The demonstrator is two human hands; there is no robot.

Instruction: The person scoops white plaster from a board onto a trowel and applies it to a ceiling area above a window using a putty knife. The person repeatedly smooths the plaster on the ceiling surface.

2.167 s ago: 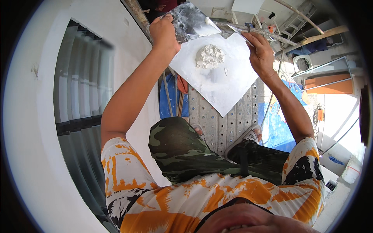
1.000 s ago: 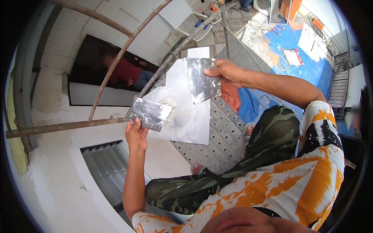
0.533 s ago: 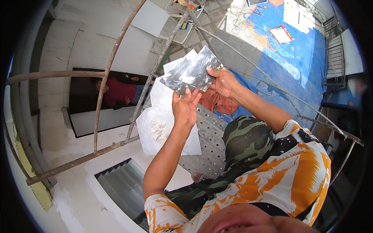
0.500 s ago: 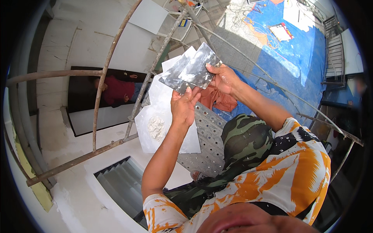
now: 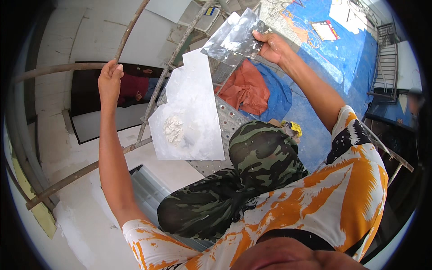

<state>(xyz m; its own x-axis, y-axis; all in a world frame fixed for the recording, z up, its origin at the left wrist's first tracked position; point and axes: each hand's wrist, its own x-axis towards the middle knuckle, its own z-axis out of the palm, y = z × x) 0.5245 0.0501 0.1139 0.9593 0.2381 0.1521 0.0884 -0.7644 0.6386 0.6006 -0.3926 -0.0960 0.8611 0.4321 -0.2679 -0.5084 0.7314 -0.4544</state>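
Note:
My left hand (image 5: 110,81) is wrapped round a rusty scaffold tube (image 5: 132,28) at the left, near where a curved crossbar meets it. Held out ahead, my right hand (image 5: 273,47) pinches two flat metal putty spreaders (image 5: 240,35) by their right edge, thumb on top. The spreaders overlap and are smeared with white. Below them a white board (image 5: 194,87) lies on a perforated metal platform (image 5: 227,119). A heap of white putty or powder (image 5: 173,129) sits on the board's left part, with white smears around it.
Scaffold tubes (image 5: 74,180) frame the left side. A person in a dark red top (image 5: 135,87) is beyond them. An orange sheet (image 5: 245,87) and a blue tarp (image 5: 333,108) lie to the right. My camouflage-covered knees (image 5: 265,153) are close to the platform.
My left hand has let go of the spreaders and moved left onto the scaffold tube. My right hand has carried the spreaders farther ahead and slightly right. My knees are now bent higher.

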